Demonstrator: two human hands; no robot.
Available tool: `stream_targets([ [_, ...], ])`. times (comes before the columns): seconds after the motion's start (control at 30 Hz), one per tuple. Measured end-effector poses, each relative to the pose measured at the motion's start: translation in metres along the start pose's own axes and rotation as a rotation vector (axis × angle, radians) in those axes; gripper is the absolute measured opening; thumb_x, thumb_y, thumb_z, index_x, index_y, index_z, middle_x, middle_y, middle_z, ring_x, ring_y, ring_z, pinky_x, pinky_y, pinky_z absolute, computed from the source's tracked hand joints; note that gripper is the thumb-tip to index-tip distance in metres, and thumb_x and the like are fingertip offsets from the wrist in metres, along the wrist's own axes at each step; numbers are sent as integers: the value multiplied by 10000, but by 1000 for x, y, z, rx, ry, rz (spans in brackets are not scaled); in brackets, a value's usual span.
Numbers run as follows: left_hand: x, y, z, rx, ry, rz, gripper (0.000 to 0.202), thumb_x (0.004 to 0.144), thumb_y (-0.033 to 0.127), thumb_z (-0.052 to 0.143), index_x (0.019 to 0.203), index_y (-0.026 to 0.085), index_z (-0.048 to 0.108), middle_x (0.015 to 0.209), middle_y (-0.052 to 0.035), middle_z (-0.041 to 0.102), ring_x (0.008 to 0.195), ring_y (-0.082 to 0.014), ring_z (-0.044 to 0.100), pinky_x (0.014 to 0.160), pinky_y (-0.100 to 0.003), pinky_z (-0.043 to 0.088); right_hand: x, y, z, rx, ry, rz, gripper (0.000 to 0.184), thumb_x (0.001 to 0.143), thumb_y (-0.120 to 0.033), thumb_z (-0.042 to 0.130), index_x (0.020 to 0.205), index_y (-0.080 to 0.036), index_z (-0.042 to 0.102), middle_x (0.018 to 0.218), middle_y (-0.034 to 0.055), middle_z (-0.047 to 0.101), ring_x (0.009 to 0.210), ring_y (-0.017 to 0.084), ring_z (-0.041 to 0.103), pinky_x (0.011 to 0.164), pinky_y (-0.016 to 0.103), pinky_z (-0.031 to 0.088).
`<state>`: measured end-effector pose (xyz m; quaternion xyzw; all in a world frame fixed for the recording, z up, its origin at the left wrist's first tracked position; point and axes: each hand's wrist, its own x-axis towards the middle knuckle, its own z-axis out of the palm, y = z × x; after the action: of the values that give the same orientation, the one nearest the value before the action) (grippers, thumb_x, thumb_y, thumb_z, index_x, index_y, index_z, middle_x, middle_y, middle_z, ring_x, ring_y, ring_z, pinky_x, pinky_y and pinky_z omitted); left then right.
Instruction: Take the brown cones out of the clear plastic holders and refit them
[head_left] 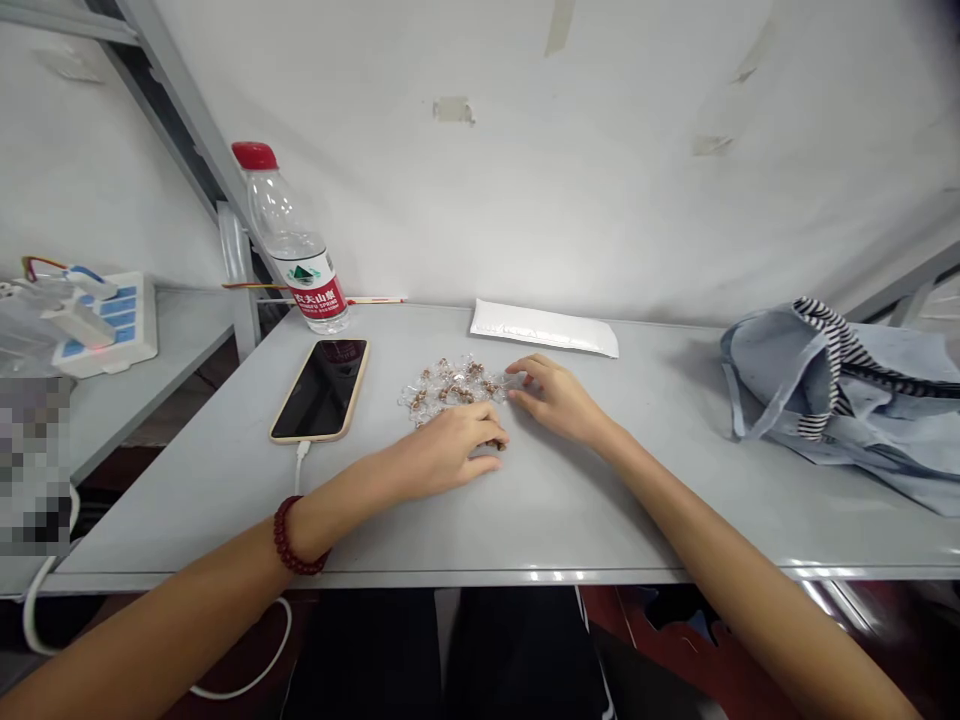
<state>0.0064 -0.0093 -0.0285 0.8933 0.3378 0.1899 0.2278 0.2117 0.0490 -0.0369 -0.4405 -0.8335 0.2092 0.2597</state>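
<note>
A loose pile of small clear plastic pieces with brown bead-like parts (450,385) lies on the grey table. My left hand (450,445) rests at the near side of the pile, palm down. Its fingers curve loosely, with the thumb apart from them. A few brown pieces (498,444) show beneath these fingers, and the hand covers part of the pile. At the pile's right edge is my right hand (559,398), its thumb and fingers apart, fingertips close to the clear pieces. Whether they touch them is hard to tell. Dark red beads (289,540) circle my left wrist.
Left of the pile lies a phone (321,390) with a white cable (301,465) plugged in. Behind it stands a water bottle (300,245). A white flat packet (544,328) lies near the wall. On the right is a blue cloth bag (885,410); a power strip (120,325) sits far left.
</note>
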Motion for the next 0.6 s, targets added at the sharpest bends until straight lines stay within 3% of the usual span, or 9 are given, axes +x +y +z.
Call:
stream_targets([
  [0.3,4,5,10,10,36,4,130,880,129,530,905,142,658,949,-61,616,820,-161,605,760,-297,487,-2,0,8,-31,30,12,118,840,-187,520,895,-169,622,925,87,605,779,188,567,727,348,457],
  [0.47,2,8,10,83,69,-37,133,847,203,609,945,118,634,941,-76,598,817,-180,584,755,-320,480,-6,3,-1,208,314,270,144,811,-312,566,835,-172,593,787,42,621,712,175,562,689,334,447],
  [0.6,1,11,14,180,82,-18,138,865,223,581,944,127,640,913,-75,582,814,-194,571,788,-364,470,-6,10,-9,469,521,384,169,782,-338,594,857,-190,560,841,17,588,712,144,555,678,307,450],
])
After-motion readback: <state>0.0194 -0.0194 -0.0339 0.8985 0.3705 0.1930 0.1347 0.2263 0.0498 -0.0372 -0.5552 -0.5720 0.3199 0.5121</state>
